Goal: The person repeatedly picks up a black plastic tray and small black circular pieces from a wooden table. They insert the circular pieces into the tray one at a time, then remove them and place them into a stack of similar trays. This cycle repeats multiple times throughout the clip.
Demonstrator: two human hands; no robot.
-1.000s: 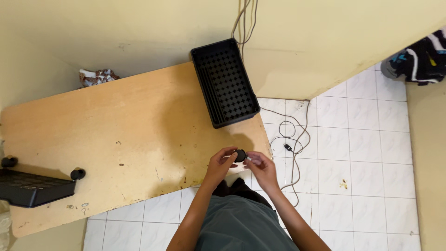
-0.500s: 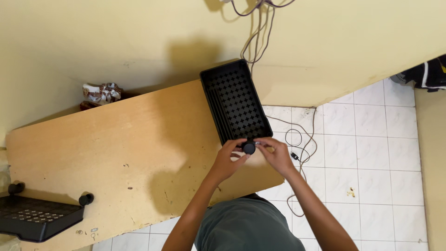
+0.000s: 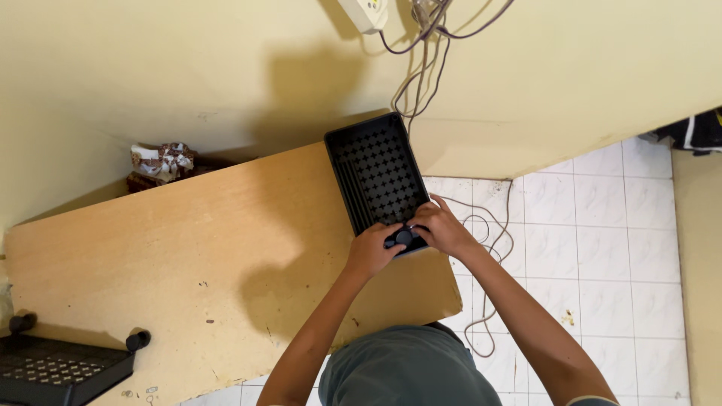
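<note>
The left hand (image 3: pixel 370 252) and the right hand (image 3: pixel 440 225) are both pinching, with narrow fingers, a small black round part (image 3: pixel 404 237) at the near corner of the black perforated tray (image 3: pixel 376 174), which is lying on the wooden table (image 3: pixel 188 248).

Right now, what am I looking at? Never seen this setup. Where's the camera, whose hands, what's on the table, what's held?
There is no machine here: a person works with two bare hands. The single picture comes from a camera worn on the person's head, looking straight down, so the arms enter from the bottom edge. Below is a wooden table set against a yellow wall. A black perforated tray lies at the table's far right corner. The left hand and the right hand meet at the tray's near edge, pinching a small round black part between them; what it is exactly is too small to tell. A second black tray sits at the lower left, and cables trail over the white floor tiles.
</note>
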